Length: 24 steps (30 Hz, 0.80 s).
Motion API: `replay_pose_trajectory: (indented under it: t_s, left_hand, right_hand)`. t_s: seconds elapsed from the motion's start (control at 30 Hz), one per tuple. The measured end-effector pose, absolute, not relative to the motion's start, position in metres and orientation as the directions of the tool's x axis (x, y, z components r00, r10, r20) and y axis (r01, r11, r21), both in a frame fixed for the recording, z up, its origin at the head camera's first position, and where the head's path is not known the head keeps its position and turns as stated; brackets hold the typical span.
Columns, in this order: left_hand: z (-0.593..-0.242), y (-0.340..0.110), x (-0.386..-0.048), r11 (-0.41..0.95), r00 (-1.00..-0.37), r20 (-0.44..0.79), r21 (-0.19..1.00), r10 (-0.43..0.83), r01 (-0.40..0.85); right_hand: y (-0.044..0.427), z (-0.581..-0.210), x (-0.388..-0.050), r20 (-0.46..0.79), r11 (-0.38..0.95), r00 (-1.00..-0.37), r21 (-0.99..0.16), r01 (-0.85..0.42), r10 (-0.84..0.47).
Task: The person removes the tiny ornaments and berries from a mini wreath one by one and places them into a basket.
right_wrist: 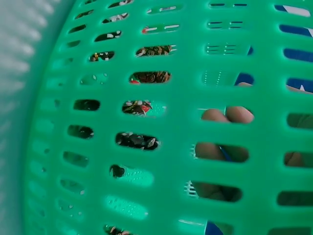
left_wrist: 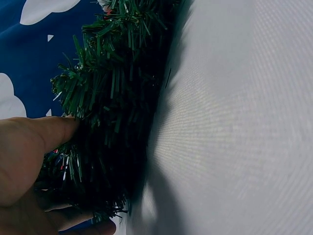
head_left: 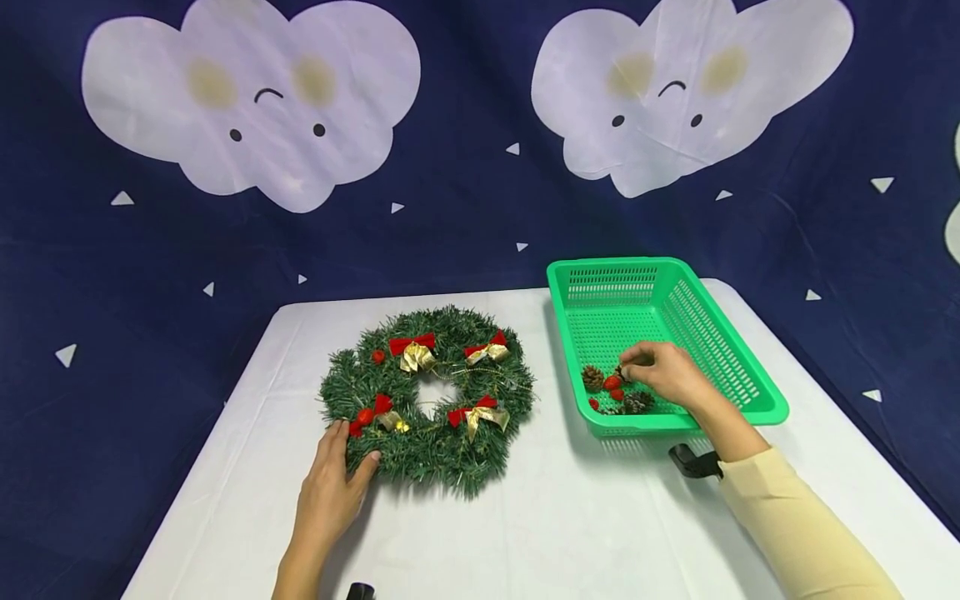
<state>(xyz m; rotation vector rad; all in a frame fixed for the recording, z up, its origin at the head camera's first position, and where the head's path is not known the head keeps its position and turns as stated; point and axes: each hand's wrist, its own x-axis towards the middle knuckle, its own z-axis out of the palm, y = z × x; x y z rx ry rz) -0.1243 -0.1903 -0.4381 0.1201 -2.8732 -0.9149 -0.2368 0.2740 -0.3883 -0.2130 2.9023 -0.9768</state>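
A green Christmas wreath (head_left: 480, 458) with red and gold bows lies on the white table. My left hand (head_left: 330, 483) holds its near left edge, thumb on the front side and fingers along the left. In the left wrist view the thumb (left_wrist: 58, 131) presses into the needles, the other fingers partly hidden behind them. Inside the green basket (head_left: 678, 423), my right hand (head_left: 667, 372) pinches a small brown pine cone (head_left: 619, 372), mostly covered by the fingers. Beside it lie another pine cone (head_left: 592, 378), red berries (head_left: 612, 383) and a frosted dark cone (head_left: 638, 402).
The basket stands at the right of the white table (head_left: 525, 533), its slotted wall (right_wrist: 171, 127) filling the right wrist view. A dark blue cloth (head_left: 465, 233) with clouds hangs behind. Black camera mounts (head_left: 693, 461) sit by both wrists.
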Motion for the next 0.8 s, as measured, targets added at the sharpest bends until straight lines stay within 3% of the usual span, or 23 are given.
replay_pose_trajectory:
  t_s: [0.5, 0.8]
  left_hand:
    - [-0.439, -0.191, -0.125, 0.811, -0.985, 0.130, 0.585, -0.110, -0.013]
    - [-0.439, -0.191, -0.125, 0.807, -0.987, 0.111, 0.589, -0.113, -0.026]
  right_hand:
    - [0.240, -0.363, -0.226, 0.178, 0.756, -0.976, -0.621, -0.208, -0.122]
    - [0.206, -0.354, -0.224, 0.232, 0.697, -0.961, -0.665, -0.269, -0.149]
